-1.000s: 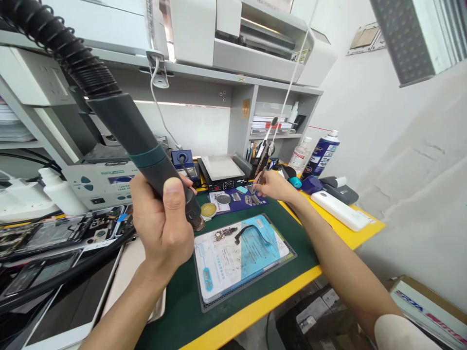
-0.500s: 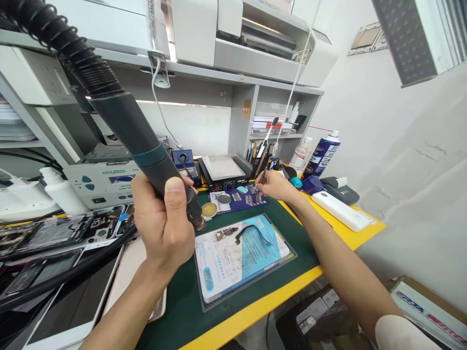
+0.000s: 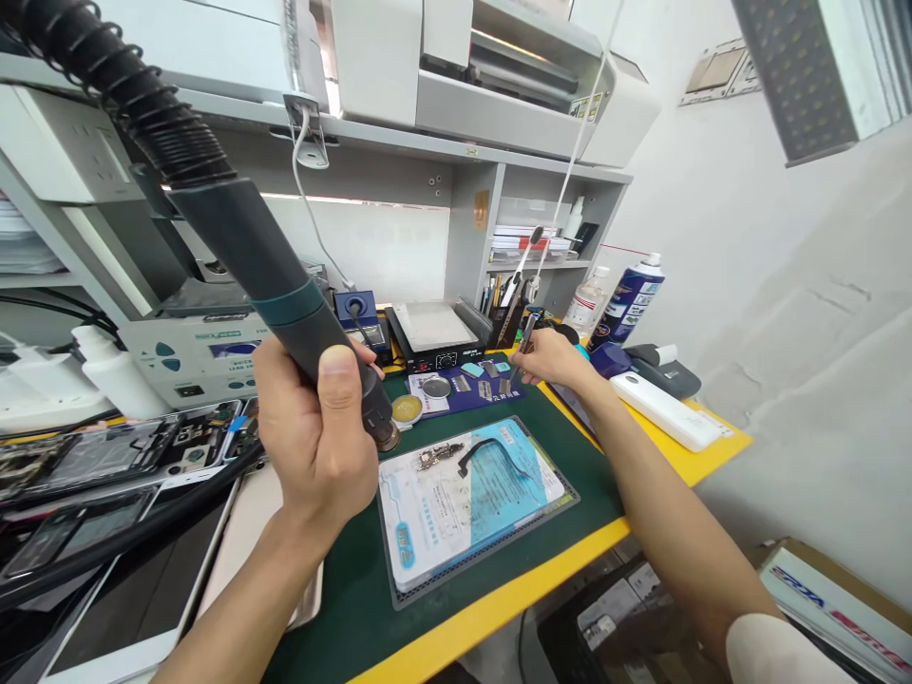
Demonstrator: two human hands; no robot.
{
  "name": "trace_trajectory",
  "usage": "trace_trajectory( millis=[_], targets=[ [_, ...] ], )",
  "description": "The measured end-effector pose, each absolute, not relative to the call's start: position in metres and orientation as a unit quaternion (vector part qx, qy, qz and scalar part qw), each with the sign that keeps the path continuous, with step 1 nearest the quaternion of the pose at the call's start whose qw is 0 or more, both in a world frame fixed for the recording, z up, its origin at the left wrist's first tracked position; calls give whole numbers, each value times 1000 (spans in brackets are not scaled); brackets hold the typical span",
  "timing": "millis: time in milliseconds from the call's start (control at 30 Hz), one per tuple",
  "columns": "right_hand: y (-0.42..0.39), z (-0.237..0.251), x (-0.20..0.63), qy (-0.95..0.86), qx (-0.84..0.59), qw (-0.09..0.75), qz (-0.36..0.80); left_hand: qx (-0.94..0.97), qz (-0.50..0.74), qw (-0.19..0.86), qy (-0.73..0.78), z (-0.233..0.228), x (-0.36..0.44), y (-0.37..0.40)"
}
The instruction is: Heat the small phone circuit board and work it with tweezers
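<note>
Head view: I'm gripping the hot-air handle (image 3: 285, 285) in my closed left hand (image 3: 317, 427), nozzle hovering left of the board (image 3: 436, 457) on the blue mat (image 3: 470, 499); my right hand (image 3: 552, 356) is pinching tweezers (image 3: 523, 337) over the parts tray (image 3: 466, 388). Heating looks yet to begin.

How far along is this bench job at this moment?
Done: a small board with its black flex cable lies on the blue work mat. In hand: left hand grips the hot-air handle; right hand holds tweezers near the tool holder. Left: nozzle not yet over the board.
</note>
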State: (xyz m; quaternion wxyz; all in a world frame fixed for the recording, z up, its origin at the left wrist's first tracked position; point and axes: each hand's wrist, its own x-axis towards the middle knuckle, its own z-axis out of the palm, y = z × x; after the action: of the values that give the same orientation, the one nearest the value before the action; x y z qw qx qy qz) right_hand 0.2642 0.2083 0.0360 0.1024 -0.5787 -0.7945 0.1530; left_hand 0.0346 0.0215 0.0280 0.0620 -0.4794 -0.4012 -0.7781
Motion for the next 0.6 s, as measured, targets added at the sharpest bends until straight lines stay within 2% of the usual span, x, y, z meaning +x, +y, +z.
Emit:
trace_trajectory(
  millis=[600],
  targets=[
    [200, 41, 258, -837, -540, 79, 34, -483, -774, 63, -404, 28, 35, 21]
  ],
)
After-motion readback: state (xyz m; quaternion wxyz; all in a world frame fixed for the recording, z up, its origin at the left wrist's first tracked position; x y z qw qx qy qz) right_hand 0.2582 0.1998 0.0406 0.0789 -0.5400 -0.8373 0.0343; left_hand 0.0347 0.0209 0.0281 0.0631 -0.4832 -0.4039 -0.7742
